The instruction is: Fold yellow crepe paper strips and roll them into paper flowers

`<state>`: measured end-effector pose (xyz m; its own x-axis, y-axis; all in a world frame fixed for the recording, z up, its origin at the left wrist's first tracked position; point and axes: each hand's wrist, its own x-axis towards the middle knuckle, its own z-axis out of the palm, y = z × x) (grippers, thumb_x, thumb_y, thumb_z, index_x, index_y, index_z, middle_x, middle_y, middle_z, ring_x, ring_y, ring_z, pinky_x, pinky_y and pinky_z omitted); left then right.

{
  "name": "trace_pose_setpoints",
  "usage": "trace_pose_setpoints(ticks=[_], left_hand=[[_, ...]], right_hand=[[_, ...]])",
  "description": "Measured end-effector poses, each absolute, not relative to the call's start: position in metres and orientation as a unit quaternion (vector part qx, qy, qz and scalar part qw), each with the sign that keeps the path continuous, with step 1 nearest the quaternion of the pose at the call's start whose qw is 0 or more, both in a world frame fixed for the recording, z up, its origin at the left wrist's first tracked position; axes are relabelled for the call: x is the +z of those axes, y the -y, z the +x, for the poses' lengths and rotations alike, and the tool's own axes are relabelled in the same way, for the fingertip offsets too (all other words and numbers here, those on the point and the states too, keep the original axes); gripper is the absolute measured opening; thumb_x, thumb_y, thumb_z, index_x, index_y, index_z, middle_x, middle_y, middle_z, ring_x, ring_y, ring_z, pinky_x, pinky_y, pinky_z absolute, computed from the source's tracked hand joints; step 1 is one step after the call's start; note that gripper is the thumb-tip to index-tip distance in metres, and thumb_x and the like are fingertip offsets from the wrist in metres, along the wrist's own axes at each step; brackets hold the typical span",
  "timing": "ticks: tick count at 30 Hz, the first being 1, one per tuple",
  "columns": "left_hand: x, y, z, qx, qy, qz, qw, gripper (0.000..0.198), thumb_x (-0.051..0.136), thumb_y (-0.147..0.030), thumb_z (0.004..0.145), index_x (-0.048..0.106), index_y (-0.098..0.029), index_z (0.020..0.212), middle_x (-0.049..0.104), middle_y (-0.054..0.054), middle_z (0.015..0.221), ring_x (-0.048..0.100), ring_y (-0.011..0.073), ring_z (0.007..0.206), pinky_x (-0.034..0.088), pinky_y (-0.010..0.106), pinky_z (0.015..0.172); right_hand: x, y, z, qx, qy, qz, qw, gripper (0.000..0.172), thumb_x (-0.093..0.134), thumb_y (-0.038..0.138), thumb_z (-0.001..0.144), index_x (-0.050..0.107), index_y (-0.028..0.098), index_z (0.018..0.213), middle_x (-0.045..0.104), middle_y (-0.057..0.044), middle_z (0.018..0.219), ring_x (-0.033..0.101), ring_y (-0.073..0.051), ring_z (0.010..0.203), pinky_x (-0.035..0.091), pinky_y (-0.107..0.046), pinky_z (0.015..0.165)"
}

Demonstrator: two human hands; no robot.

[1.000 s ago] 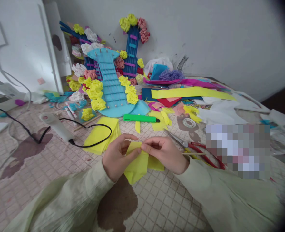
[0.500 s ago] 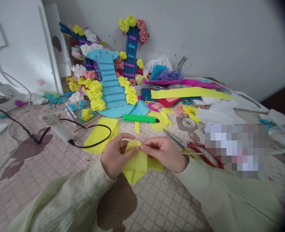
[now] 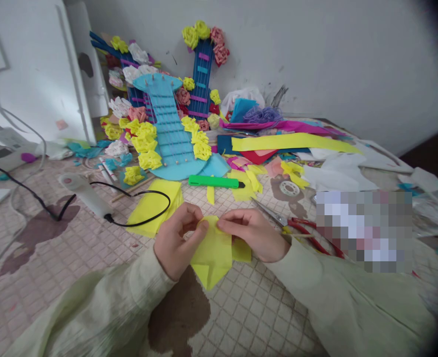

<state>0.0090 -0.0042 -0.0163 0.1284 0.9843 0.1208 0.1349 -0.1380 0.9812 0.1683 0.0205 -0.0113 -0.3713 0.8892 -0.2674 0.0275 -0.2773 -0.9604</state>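
Observation:
Between my two hands is a piece of yellow crepe paper [image 3: 213, 250], its lower end hanging in a point over the tablecloth. My left hand [image 3: 178, 238] pinches its upper left edge between thumb and fingers. On the upper right edge, my right hand [image 3: 254, 233] grips the same paper with thumb and forefinger. Another yellow piece [image 3: 242, 252] shows beneath my right hand. A stack of yellow crepe paper [image 3: 154, 206] lies beyond my left hand, with a black cable looped over it. Past both hands rests a green utility knife [image 3: 215, 182].
Scissors with red handles [image 3: 311, 230] lie right of my right hand. A white glue gun [image 3: 87, 198] lies at the left. Behind stand a light-blue paper guitar [image 3: 170, 124] with yellow paper flowers and a dark-blue one [image 3: 200, 82]. A tape roll [image 3: 289, 188] lies farther back.
My fingertips have moved apart along the paper's top edge, the left one shifting left. The paper now shows wider and flatter between my hands.

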Motion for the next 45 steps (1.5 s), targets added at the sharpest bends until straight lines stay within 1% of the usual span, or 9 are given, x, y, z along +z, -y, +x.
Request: trace_pose_setpoints(ticks=[3,7,10,16,21,27,36,41,45], left_hand=[[-0.0175,0.0043,0.007,0.447,-0.467,0.637,0.419,0.003,0.046,-0.02,0.079,0.046,-0.017,0.08,0.054,-0.001,0.067,0.052,0.0084,0.056,0.041,0.019,0.049],[-0.015,0.0054,0.0065,0.439,-0.456,0.665,0.396,0.008,0.046,-0.021,0.08,0.052,-0.017,0.083,0.057,0.001,0.074,0.055,0.0097,0.063,0.043,0.02,0.055],[-0.0143,0.0058,0.0072,0.446,-0.461,0.659,0.392,0.011,0.046,-0.022,0.081,0.055,-0.017,0.08,0.057,0.0,0.072,0.055,0.0099,0.066,0.045,0.02,0.059],[-0.0171,0.0054,0.01,0.444,-0.465,0.623,0.445,0.01,0.053,-0.024,0.077,0.053,-0.017,0.084,0.06,0.001,0.072,0.059,0.0125,0.067,0.047,0.022,0.057],[-0.0143,0.0068,0.0122,0.439,-0.459,0.627,0.451,0.013,0.053,-0.024,0.076,0.051,-0.018,0.087,0.06,0.001,0.071,0.06,0.0126,0.066,0.048,0.023,0.059],[-0.0137,0.0074,0.0118,0.423,-0.466,0.641,0.44,0.015,0.054,-0.022,0.075,0.051,-0.019,0.09,0.059,0.0,0.071,0.059,0.0128,0.066,0.049,0.025,0.062],[-0.0153,0.0079,0.0129,0.431,-0.461,0.635,0.444,0.013,0.055,-0.02,0.074,0.05,-0.018,0.086,0.058,0.001,0.076,0.058,0.0124,0.07,0.05,0.025,0.066],[-0.0141,0.0082,0.0144,0.436,-0.45,0.623,0.468,0.014,0.056,-0.02,0.073,0.05,-0.017,0.086,0.058,0.0,0.074,0.059,0.0123,0.069,0.05,0.025,0.065],[-0.0122,0.0085,0.0142,0.432,-0.457,0.608,0.485,0.014,0.055,-0.021,0.074,0.05,-0.017,0.087,0.059,0.0,0.071,0.059,0.0122,0.067,0.048,0.024,0.062]], right_hand=[[-0.0095,-0.0207,0.1681,0.657,0.498,-0.459,0.33,0.014,0.063,0.028,0.063,0.063,0.015,0.067,0.058,0.0,0.061,0.049,-0.008,0.052,0.039,-0.022,0.05],[-0.0064,-0.0209,0.1688,0.633,0.518,-0.463,0.34,0.013,0.062,0.027,0.064,0.063,0.015,0.066,0.058,0.001,0.059,0.048,-0.008,0.051,0.038,-0.022,0.05],[-0.0048,-0.021,0.1698,0.623,0.534,-0.461,0.339,0.013,0.062,0.028,0.064,0.063,0.015,0.066,0.059,0.0,0.061,0.05,-0.009,0.054,0.039,-0.022,0.051],[-0.0037,-0.0199,0.169,0.601,0.56,-0.459,0.338,0.014,0.063,0.029,0.064,0.063,0.015,0.068,0.06,0.0,0.063,0.052,-0.01,0.058,0.041,-0.023,0.053],[-0.005,-0.0194,0.168,0.608,0.574,-0.435,0.335,0.017,0.062,0.03,0.067,0.063,0.014,0.073,0.062,-0.002,0.07,0.054,-0.01,0.063,0.042,-0.023,0.059],[-0.0057,-0.0197,0.168,0.602,0.572,-0.447,0.333,0.011,0.06,0.026,0.068,0.061,0.015,0.069,0.059,0.0,0.066,0.052,-0.009,0.061,0.042,-0.023,0.058],[-0.0044,-0.0177,0.1668,0.6,0.578,-0.44,0.334,0.01,0.059,0.025,0.069,0.06,0.015,0.068,0.059,0.0,0.067,0.053,-0.01,0.063,0.042,-0.023,0.06],[-0.0056,-0.0178,0.1672,0.612,0.582,-0.428,0.322,0.015,0.059,0.03,0.069,0.06,0.015,0.068,0.057,0.0,0.066,0.051,-0.009,0.061,0.041,-0.022,0.057],[-0.0063,-0.0177,0.1678,0.614,0.579,-0.43,0.321,0.013,0.058,0.029,0.071,0.06,0.016,0.069,0.057,0.0,0.066,0.051,-0.009,0.06,0.041,-0.021,0.056]])
